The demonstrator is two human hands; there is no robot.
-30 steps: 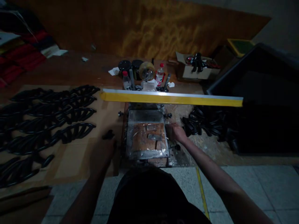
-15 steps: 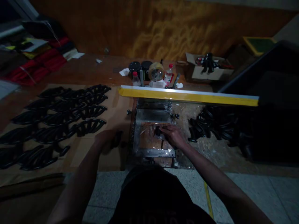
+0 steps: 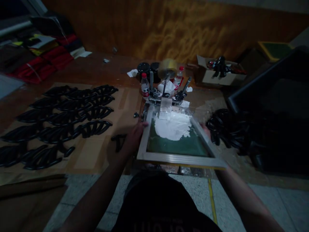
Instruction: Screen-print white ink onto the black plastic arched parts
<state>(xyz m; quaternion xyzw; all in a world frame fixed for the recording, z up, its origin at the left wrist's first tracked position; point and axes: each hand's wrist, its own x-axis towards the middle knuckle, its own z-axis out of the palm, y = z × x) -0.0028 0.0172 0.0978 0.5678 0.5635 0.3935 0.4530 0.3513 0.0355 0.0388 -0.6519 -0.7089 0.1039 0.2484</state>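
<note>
The left hand point(image 3: 135, 134) curls closed on the tilted screen-printing frame point(image 3: 176, 158), and the right hand point(image 3: 206, 130) grips its far edge, partly hidden.

dim light, amber wooden wall point(image 3: 183, 32), long wooden bench point(image 3: 72, 66), grey floor tiles point(image 3: 285, 206)

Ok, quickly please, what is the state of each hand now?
Left hand: closed, holding the left edge of the metal screen frame.
Right hand: mostly hidden behind the frame's right edge; its grip cannot be told.
</note>
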